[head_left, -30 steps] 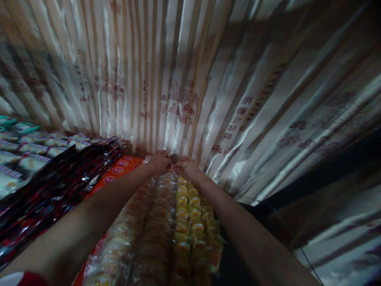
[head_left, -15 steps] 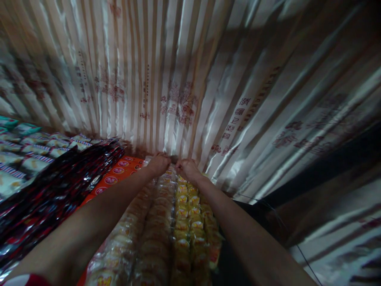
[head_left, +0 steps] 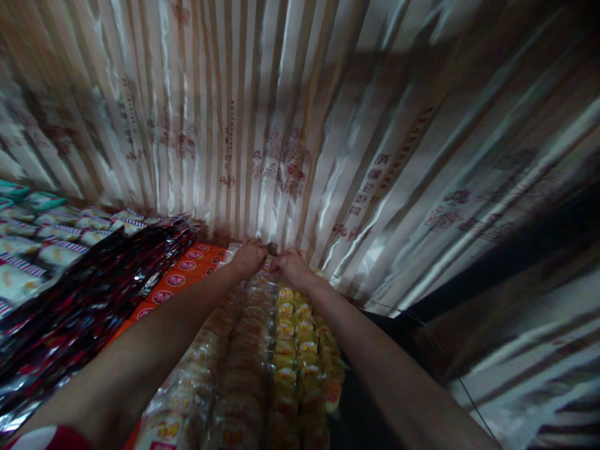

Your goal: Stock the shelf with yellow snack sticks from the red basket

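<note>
My left hand reaches to the far end of rows of clear-wrapped round cakes, its fingers curled and pressed together. Close beside it, my right hand is also closed, with fingertips turned in toward the left hand. Both hands are at the foot of the printed curtain-like sheet, over the last cakes of the row. What lies between the fingers is hidden and dim. Below my right wrist run rows of small yellow-wrapped packets.
Left of the cakes lies an orange printed box, then a bank of dark shiny packets. White striped packets sit farther left. A pleated printed sheet hangs behind everything. A dark bar and a thin cord are at right.
My right hand has shifted slightly left, closer to the left hand. The left hand has barely moved.
</note>
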